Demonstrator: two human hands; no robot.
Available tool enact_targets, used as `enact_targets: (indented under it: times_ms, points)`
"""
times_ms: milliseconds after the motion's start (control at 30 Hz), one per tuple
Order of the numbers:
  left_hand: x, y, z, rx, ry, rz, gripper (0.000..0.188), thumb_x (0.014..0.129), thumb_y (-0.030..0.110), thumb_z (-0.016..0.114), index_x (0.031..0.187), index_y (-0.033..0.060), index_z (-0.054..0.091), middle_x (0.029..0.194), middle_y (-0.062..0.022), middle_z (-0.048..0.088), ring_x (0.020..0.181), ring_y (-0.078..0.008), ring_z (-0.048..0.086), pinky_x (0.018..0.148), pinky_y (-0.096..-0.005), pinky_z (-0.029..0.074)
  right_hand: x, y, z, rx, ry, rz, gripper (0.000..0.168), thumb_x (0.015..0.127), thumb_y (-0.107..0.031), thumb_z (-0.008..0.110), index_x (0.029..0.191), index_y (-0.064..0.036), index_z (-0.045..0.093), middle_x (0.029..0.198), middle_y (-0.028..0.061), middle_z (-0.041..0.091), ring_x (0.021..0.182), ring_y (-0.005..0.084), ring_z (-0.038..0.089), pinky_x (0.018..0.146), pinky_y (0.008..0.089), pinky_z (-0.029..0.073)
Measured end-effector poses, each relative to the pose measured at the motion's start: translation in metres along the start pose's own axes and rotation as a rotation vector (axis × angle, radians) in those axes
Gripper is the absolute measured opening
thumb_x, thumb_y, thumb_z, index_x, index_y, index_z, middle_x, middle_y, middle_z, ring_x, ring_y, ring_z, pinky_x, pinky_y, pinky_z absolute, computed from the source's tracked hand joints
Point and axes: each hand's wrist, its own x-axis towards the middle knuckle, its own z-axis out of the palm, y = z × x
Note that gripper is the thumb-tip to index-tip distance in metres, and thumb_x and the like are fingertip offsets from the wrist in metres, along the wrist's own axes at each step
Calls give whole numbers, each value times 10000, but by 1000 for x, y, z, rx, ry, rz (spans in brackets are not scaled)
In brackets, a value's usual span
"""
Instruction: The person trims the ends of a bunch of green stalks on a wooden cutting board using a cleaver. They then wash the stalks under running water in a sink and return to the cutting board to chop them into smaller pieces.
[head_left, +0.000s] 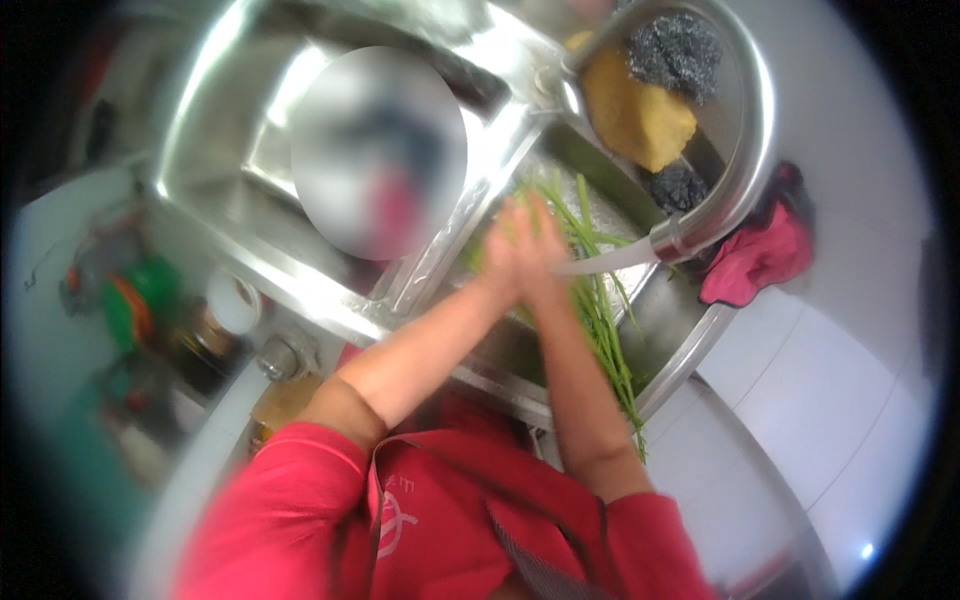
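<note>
In the right basin (667, 330) of a stainless steel sink, my left hand (501, 251) and my right hand (541, 244) are pressed close together, blurred by motion. Long thin green vegetable stems (604, 322) are caught between and under them. Some stems fan out past my fingertips, and others trail along my right forearm over the basin's front rim. From the curved steel faucet (757, 142) a stream of water (611, 261) runs onto my right wrist. My palms and the stems between them are mostly hidden.
A yellow sponge or cloth (637, 120), a steel wool scourer (675, 52) and a pink cloth (765, 255) lie behind and right of the faucet. The left basin (217, 142) is partly covered by a blurred oval. A glass jar (283, 356) and a green container (146, 296) stand left.
</note>
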Motion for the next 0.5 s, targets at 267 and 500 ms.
enact_targets:
  times_ms: [267,500]
  points:
    - [-43,-7,13,125,174,-95,530,1013,492,416,1362,102,499,1350,-82,549,1236,-236,494,1087,-390,340,28,42,4,-417,22,-10,653,936,-506,522,1362,-11,493,1358,274,502,1269,435,443,1078,484,337]
    - [-39,26,18,308,630,52,515,1018,453,430,1391,101,478,1389,-74,528,1261,-218,478,1086,-382,350,93,77,-1,-414,109,114,632,940,-541,493,1259,-1,571,1246,273,566,1212,443,475,1046,505,362]
